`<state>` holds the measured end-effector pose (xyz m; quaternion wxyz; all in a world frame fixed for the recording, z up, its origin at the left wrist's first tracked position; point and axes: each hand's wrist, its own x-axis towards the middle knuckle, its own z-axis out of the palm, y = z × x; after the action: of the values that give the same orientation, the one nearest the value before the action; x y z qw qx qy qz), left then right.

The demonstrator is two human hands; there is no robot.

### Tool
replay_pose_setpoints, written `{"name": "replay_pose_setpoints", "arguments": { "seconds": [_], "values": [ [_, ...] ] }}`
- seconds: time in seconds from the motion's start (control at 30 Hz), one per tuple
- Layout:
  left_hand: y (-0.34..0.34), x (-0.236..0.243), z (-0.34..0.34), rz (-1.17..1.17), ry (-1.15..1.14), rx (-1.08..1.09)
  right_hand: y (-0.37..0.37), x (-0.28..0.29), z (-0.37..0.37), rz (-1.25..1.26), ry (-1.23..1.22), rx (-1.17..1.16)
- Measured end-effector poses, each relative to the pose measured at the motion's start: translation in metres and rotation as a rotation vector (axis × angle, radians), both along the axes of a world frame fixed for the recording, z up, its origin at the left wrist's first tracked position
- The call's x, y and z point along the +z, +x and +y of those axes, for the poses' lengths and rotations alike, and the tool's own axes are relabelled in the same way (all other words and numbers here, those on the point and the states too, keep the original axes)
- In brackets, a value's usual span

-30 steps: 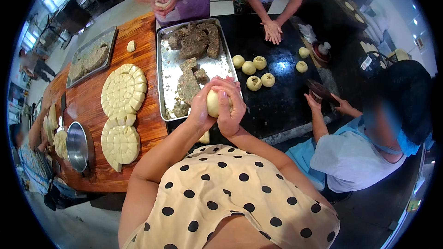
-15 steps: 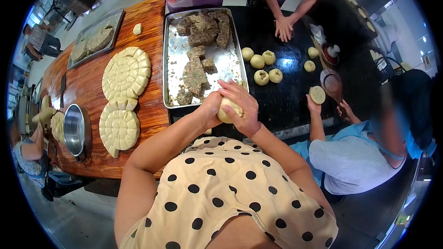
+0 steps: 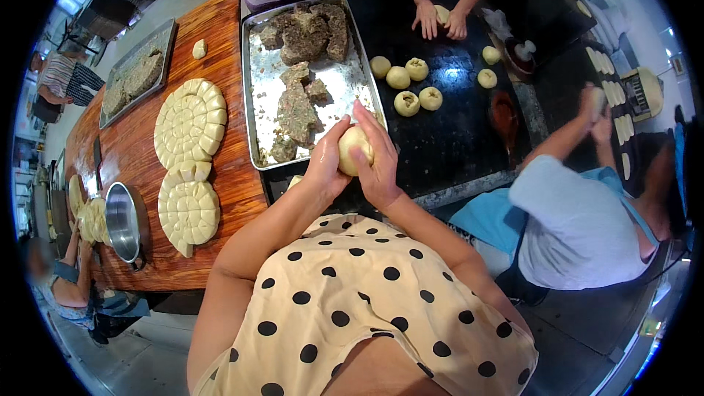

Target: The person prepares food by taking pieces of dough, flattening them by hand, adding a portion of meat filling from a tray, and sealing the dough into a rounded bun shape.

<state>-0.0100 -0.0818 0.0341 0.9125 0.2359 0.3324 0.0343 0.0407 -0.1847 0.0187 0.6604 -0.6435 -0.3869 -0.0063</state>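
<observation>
Between my two palms sits a round dough ball (image 3: pixel 355 151), pale and smooth. My left hand (image 3: pixel 327 158) cups it from the left, and my right hand (image 3: pixel 378 165) presses from the right with its fingers pointing up and the thumb across the front. Both hands are over the near right corner of a metal tray (image 3: pixel 257 103) with chunks of brown filling (image 3: pixel 299 114). Right of the tray, several filled dough balls (image 3: pixel 407 103) stand grouped on the black worktop (image 3: pixel 458 147); some show a puckered opening on top.
Cut dough rounds (image 3: pixel 189 205) lie on the wooden table (image 3: pixel 242 198) at left, near a steel bowl (image 3: pixel 123 221) and a second filling tray (image 3: pixel 136 77). A wooden ladle (image 3: pixel 504 121) rests at right. Co-workers stand across the table, at far left and close on my right.
My hands have turned the dough ball, and my fingers point more upward. The co-worker at right has put down the ladle and swung toward the flat dough pieces behind. Opposite, a hand now presses dough.
</observation>
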Motion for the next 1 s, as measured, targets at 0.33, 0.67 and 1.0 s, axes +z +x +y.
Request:
{"name": "replay_pose_setpoints", "arguments": {
  "seconds": [0.33,0.67,1.0],
  "values": [
    [0.013,0.001,-0.009,0.203,0.246,-0.335,0.018,-0.005,-0.026,-0.441,-0.19,-0.026],
    [0.049,-0.016,-0.021,-0.118,0.242,-0.217,0.036,-0.008,-0.011,0.525,0.173,-0.242],
    [0.067,-0.026,-0.022,0.045,0.101,-0.523,0.075,0.003,-0.063,-0.277,-0.307,0.068]
  ]
}}
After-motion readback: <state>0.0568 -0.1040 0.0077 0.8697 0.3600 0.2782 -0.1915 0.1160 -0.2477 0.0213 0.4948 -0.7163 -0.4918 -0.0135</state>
